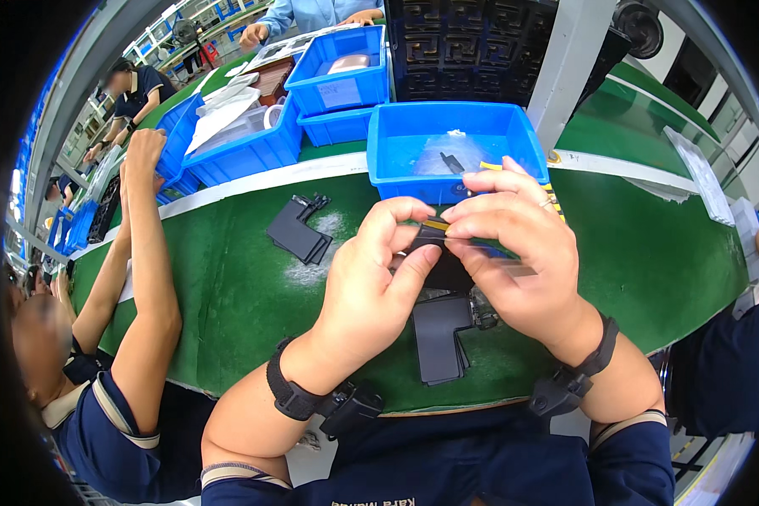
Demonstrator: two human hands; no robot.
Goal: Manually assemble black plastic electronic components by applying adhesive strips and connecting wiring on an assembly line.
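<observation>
Both of my hands meet over the green table around a flat black piece (449, 271) with a yellow strip (436, 225) at its upper edge. My left hand (364, 271) pinches it between thumb and fingers. My right hand (523, 240) has thumb and fingertips closed at the strip's right end; a thin, clear, blurred sheet (514, 267) shows under these fingers. Just below lies a stack of flat black L-shaped pieces (438, 333) with small connectors on one side. A second such stack (295, 232) lies to the left, beside scattered whitish specks.
Beyond my hands stands a blue bin (409, 187) holding clear film and a small black piece. More blue bins (257, 164) with bags and parts stand at the far left. A grey post (573, 72) rises behind. A co-worker's arm (148, 253) reaches across on the left.
</observation>
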